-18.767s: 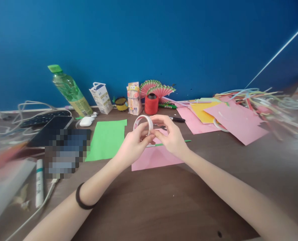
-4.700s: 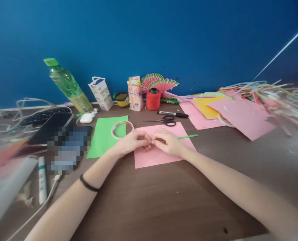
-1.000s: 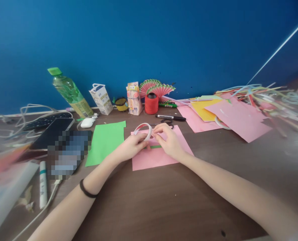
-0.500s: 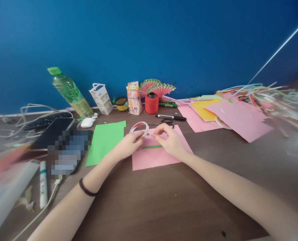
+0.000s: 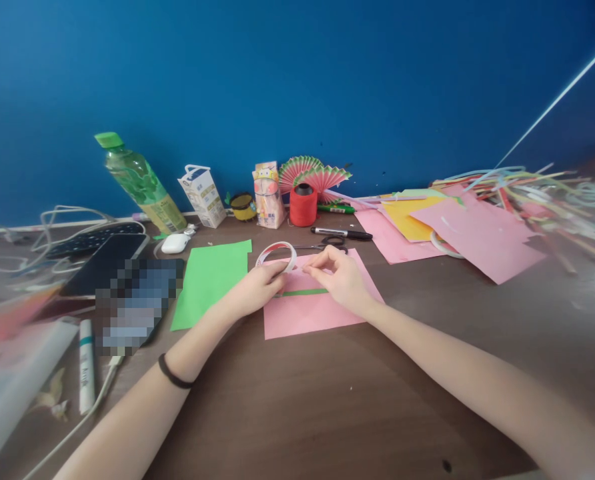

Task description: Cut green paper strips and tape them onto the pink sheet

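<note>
My left hand [image 5: 256, 288] grips a white roll of tape [image 5: 276, 254] with red print, held just above the table. My right hand [image 5: 338, 277] pinches the tape's loose end, drawn a short way to the right of the roll. Both hands hover over a pink paper sheet [image 5: 317, 310] lying on the brown table [image 5: 327, 400]. A thin green paper strip [image 5: 302, 293] lies across that pink sheet, under the hands. A green paper sheet [image 5: 208, 280] lies to the left of it.
Scissors [image 5: 333, 243] and a black marker [image 5: 341, 233] lie behind the pink sheet. A red thread spool [image 5: 303, 205], paper fans [image 5: 310, 175], small cartons [image 5: 202, 195] and a green bottle [image 5: 140, 180] line the blue wall. Paper sheets and strips [image 5: 467, 227] pile at right; a phone [image 5: 105, 260], cables and a glue stick [image 5: 86, 363] at left.
Since a second ago the hands have moved apart: the left carried the roll a little left, the right drew the tape end rightward. The green strip is now uncovered between them.
</note>
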Available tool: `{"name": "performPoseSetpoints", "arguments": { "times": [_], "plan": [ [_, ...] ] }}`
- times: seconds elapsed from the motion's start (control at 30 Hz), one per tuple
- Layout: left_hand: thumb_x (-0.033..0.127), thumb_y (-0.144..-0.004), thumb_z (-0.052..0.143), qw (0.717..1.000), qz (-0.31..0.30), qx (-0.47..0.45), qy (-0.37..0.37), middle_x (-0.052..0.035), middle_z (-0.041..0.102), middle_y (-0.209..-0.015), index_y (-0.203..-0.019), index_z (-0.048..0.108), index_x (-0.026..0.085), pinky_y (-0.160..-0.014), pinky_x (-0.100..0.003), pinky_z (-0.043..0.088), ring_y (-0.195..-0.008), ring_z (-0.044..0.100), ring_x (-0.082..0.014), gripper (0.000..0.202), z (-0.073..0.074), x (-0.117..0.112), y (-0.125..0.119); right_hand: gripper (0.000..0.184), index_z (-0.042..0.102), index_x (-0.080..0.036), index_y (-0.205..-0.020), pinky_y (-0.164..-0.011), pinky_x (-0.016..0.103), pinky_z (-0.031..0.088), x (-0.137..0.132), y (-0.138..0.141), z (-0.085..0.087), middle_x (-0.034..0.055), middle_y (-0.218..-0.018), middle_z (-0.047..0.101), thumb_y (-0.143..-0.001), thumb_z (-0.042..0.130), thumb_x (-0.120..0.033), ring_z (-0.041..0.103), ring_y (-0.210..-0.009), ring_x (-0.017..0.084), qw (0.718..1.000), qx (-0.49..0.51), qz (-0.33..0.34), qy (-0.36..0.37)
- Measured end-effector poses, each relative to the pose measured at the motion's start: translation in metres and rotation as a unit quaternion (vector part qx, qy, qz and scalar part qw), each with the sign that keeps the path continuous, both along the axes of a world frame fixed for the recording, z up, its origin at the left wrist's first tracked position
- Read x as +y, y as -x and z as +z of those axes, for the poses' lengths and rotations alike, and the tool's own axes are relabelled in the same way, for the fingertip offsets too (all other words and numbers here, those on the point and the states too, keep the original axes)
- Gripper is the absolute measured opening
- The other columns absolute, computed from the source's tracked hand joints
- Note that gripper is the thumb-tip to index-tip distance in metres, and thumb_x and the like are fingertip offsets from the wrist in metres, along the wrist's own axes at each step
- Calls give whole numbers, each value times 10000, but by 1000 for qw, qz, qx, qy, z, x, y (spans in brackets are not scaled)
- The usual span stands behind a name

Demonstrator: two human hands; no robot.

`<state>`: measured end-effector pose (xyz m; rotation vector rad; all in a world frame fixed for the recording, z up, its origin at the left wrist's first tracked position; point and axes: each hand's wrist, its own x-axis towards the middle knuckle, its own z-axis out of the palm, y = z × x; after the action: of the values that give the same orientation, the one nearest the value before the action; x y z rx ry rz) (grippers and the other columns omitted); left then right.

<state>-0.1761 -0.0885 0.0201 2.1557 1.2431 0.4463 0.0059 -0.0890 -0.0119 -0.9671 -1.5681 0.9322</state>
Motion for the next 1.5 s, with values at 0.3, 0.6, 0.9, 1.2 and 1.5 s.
{"name": "performPoseSetpoints", "arguments": {
  "times": [0.3, 0.6, 0.9, 1.2, 1.5],
  "plan": [
    [199, -844, 317, 996, -40, 26, -79, -41, 622, -1037, -1020, 588, 185, -826, -301, 408, -923, 544, -185, 323, -8, 5, 2, 267, 399, -240, -768, -618, 324, 475, 3, 2, 1, -55, -612, 559, -663, 643, -256, 592, -617, 155, 997, 53, 9, 52],
    [168, -815, 355, 953, -49, 190, -230, -51, 622, -662, -773, 610, 153, -700, -322, 392, -652, 565, -180, 259, -9, 5, 1, 190, 427, -224, -758, -574, 298, 445, 0, 5, 1, -52, -614, 521, -679, 600, -220, 541, -575, 127, 998, 27, 25, 49],
    [201, -849, 340, 911, -60, 263, -312, -122, 662, -736, -1006, 615, 92, -703, -351, 381, -709, 598, -220, 335, -8, 4, -1, 207, 431, -221, -739, -556, 296, 459, 1, 4, -1, -52, -598, 507, -671, 623, -256, 539, -558, 126, 996, 47, 33, 74],
    [231, -809, 352, 997, 44, -25, -52, 8, 571, -701, -907, 618, 176, -612, -241, 367, -649, 488, -138, 289, 2, 3, -1, 271, 441, -211, -709, -580, 281, 457, -6, 5, 9, -39, -636, 508, -667, 672, -347, 558, -617, 129, 995, 83, 16, 54],
    [256, -789, 386, 965, 45, -228, 124, 49, 291, -516, -618, 473, 163, -469, -236, 226, -480, 245, -86, 213, 7, 1, -4, 283, 452, -214, -719, -672, 302, 494, -8, 8, 15, -48, -658, 529, -658, 699, -336, 594, -675, 127, 977, 175, 70, 95]
  ]
}}
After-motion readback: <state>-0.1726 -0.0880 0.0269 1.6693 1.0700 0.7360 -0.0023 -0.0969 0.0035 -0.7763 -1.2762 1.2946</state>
